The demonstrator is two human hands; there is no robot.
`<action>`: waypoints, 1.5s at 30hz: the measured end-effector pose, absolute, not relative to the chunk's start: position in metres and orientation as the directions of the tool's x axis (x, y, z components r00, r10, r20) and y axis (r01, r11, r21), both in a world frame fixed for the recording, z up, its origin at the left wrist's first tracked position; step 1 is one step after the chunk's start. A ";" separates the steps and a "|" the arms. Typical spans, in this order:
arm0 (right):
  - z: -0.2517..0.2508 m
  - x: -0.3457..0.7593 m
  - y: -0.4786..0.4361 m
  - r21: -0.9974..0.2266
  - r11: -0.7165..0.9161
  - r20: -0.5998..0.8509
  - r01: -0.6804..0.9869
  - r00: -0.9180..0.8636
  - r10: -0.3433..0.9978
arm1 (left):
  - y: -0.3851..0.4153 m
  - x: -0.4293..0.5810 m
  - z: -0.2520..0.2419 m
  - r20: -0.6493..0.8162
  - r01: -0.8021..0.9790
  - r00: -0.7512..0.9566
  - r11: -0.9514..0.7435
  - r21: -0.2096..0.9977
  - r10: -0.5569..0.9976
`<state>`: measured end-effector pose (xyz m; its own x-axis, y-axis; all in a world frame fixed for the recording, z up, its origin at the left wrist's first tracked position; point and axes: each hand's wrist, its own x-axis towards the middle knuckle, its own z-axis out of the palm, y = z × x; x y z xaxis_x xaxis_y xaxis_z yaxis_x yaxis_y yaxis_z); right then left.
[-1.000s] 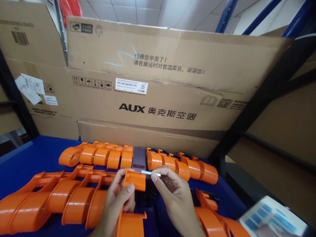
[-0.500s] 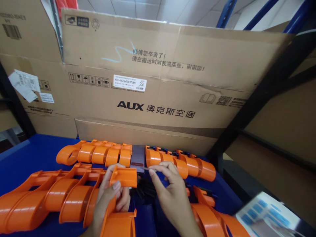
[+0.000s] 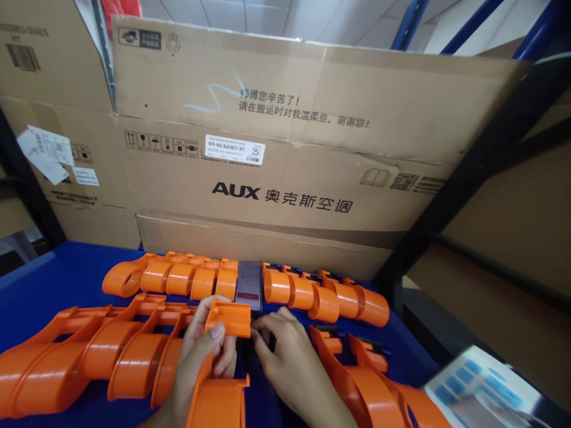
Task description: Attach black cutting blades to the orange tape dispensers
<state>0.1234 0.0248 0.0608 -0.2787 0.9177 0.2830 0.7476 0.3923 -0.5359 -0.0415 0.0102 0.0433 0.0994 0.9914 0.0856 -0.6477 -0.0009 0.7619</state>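
My left hand (image 3: 198,348) is closed around an orange plastic part (image 3: 229,319), a short trough-like head joined to a wide curved band below. It is held upright above the blue surface. My right hand (image 3: 289,356) is just to its right, fingertips curled together near the right end of the head. Whatever lies between those fingertips is hidden, and I cannot tell whether they touch the part. Similar orange parts (image 3: 138,364) stand in a row to the left, and more orange parts (image 3: 357,380) are at the right, some with black pieces fitted on top.
A phone (image 3: 248,288) stands at the back between two rows of orange parts. Behind it rises a large cardboard sheet (image 3: 285,172). A black frame post (image 3: 446,190) slants up on the right, near a white sheet with blue patches (image 3: 482,380). The surface (image 3: 40,276) is blue.
My right hand has moved down and left to the end of the orange part. The thin rod-like piece between its fingertips no longer shows. My left hand has shifted slightly right.
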 end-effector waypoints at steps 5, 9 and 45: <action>0.063 0.124 0.025 -0.539 0.435 0.292 0.721 -0.325 0.900 | 0.012 -0.042 0.042 0.073 -0.640 0.094 0.004 0.769 0.993; 0.062 0.126 0.025 -0.521 0.442 0.299 0.730 -0.329 0.896 | 0.014 -0.043 0.041 0.084 -0.627 0.102 -0.002 0.779 0.991; 0.076 0.132 0.018 -0.842 0.431 0.467 0.323 0.040 0.883 | -0.004 -0.033 0.029 0.408 -0.328 0.197 -0.332 0.884 0.892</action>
<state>0.1318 0.0185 0.0758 0.0403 0.8832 0.4673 0.3233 0.4310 -0.8425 -0.0328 -0.0039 0.0287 0.1966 0.8917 0.4078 -0.3282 -0.3321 0.8843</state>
